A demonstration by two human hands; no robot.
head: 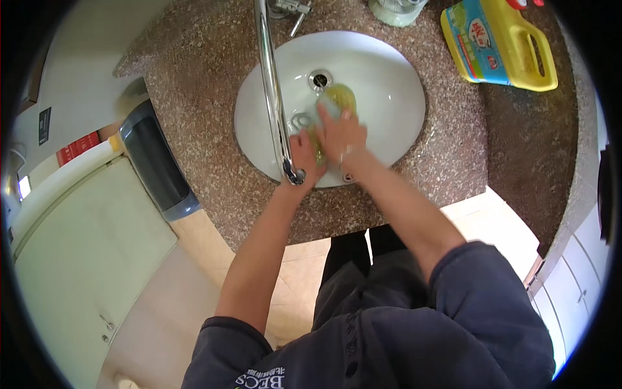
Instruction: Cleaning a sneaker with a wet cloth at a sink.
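Note:
Both hands are inside a white oval washbasin [398, 107], around a yellow-green object [344, 95] with a pale patch on it. Motion blur hides its exact kind. My right hand [342, 133] lies over its middle, fingers pointing towards the drain [319, 80]. Lower and to the left, my left hand [305, 158] grips its near end, partly behind the faucet spout. The long chrome faucet [272, 87] arches above the basin, its outlet over my left wrist. A ring-like shape [301, 120], possibly rippling water, shows beside the left fingers.
The basin is set in a speckled stone counter [204, 121]. A yellow jug [500, 46] with a blue label stands at the right, and a clear container [397, 10] behind the basin. Left of the counter is a dark grey bin [158, 160], near a pale door [92, 253].

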